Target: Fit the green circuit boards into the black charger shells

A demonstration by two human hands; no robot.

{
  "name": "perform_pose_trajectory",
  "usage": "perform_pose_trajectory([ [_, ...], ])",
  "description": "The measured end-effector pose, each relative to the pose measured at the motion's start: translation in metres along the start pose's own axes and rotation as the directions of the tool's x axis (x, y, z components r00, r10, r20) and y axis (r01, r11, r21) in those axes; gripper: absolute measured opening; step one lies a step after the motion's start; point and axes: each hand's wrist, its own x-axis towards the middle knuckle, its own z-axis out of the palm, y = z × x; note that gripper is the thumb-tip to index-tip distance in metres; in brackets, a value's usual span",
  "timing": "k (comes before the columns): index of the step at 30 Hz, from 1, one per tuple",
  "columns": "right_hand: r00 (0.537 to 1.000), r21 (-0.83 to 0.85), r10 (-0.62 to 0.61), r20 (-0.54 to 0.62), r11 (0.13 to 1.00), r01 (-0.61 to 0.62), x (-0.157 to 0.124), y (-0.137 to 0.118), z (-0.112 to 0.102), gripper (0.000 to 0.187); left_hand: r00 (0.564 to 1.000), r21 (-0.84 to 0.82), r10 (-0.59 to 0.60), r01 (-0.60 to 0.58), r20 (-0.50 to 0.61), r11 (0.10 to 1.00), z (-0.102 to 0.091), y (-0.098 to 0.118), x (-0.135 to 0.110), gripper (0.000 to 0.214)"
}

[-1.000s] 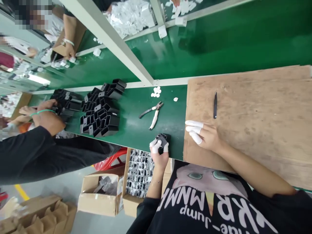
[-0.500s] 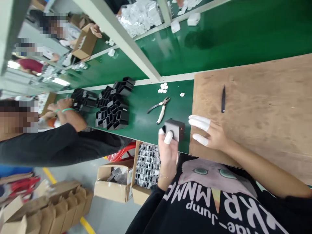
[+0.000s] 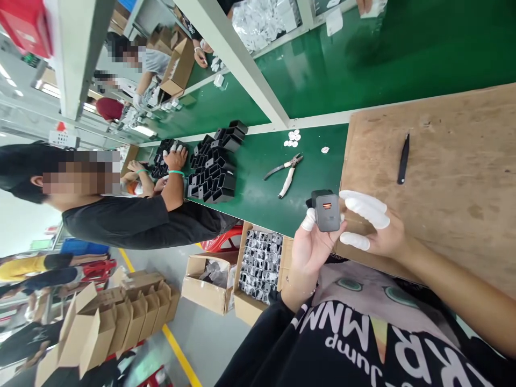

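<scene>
Black charger (image 3: pixel 327 213) was gripped by the left hand (image 3: pixel 312 248), right hand (image 3: pixel 377 228) open beside; a level hold was advised.

The left hand (image 3: pixel 312 250) holds a black charger block (image 3: pixel 326 212), right hand (image 3: pixel 374 228) just beside.

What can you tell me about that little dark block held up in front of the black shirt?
The block is dark grey, boxy with rounded corners, seemingly matt plastic. The face turned to the camera has a small slot showing orange inside. It is held upright over the edge of the green table, lying against the left hand, whose white-capped thumb presses its side. Capped fingers of the right hand seem to touch its other edge.
</scene>
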Motion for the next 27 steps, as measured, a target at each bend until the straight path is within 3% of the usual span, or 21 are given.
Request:
perform_pose_trajectory([
  [2,1.0,-0.047,0.01,0.01,0.999,-0.01,0.0,0.0,0.0,0.086,0.983,0.135,0.181,-0.18,0.0,0.974,-0.002,-0.007,0.002,0.029],
  [4,0.998,-0.118,0.033,0.056,0.993,-0.026,0.002,0.0,0.0,0.086,0.915,0.319,0.403,-0.384,0.004,0.867,-0.007,-0.014,0.005,0.04],
  [6,0.989,-0.136,0.116,0.095,0.985,-0.102,0.004,0.0,0.001,0.079,0.835,0.474,0.548,-0.507,0.06,0.72,-0.014,-0.022,0.008,0.051],
  [10,0.925,0.198,0.37,0.088,0.904,-0.38,0.003,-0.004,0.007,0.071,0.717,0.507,0.64,-0.675,0.278,0.537,-0.022,-0.032,0.015,0.064],
  [11,0.908,0.288,0.402,0.115,0.861,-0.418,0.001,-0.004,0.008,0.069,0.709,0.498,0.626,-0.691,0.326,0.523,-0.022,-0.033,0.017,0.067],
  [13,0.902,0.355,0.389,0.185,0.83,-0.431,-0.003,-0.005,0.012,0.068,0.75,0.525,0.528,-0.658,0.399,0.539,-0.021,-0.031,0.02,0.075],
  [16,0.943,0.242,0.252,0.217,0.922,-0.302,-0.003,-0.003,0.012,0.066,0.815,0.618,0.416,-0.578,0.404,0.533,-0.021,-0.02,0.021,0.081],
  [20,0.96,0.172,0.168,0.224,0.963,-0.208,0.008,0.002,-0.001,0.061,0.822,0.679,0.426,-0.559,0.378,0.476,-0.03,0.004,0.022,0.086],
  [25,0.963,0.089,0.045,0.265,0.994,-0.071,0.02,0.005,-0.017,0.049,0.829,0.706,0.169,-0.547,0.534,0.45,-0.039,0.021,0.029,0.094],
  [27,0.98,0.106,0.036,0.195,0.993,-0.057,0.022,0.006,-0.019,0.042,0.812,0.711,0.12,-0.562,0.571,0.421,-0.039,0.021,0.031,0.093],
])
